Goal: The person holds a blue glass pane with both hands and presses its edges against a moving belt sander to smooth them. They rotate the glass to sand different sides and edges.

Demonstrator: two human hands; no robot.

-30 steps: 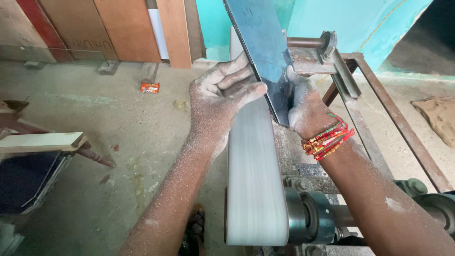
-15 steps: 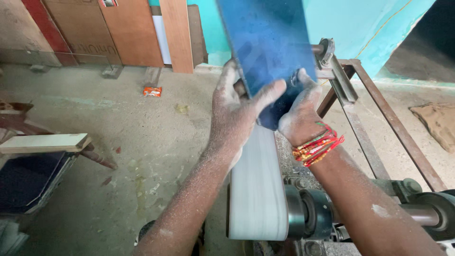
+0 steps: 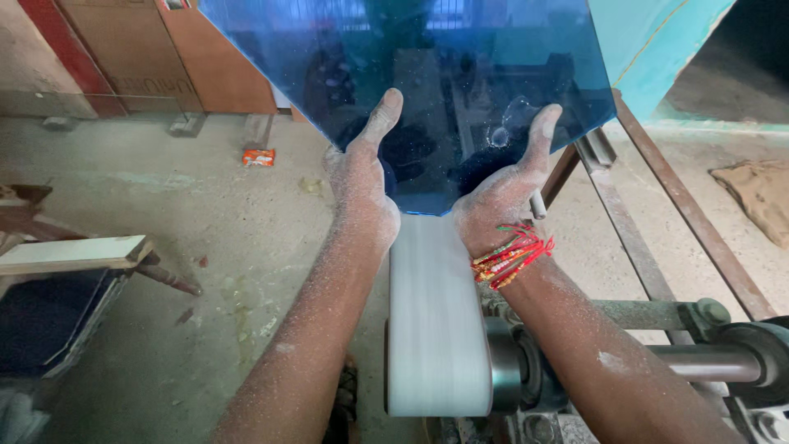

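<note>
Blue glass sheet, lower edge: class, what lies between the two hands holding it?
In the head view, the pale sanding belt runs between the left hand and right hand, just under the blue tinted glass sheet.

Small orange-red packet (image 3: 259, 157), likely wrapper, on floor left.

single head-mounted view, looking forward and steeply down from close above the forearms. the blue glass sheet (image 3: 427, 90) fills the upper centre, the sanding belt (image 3: 434, 321) runs below it, and the concrete floor (image 3: 164, 247) lies left.
</note>
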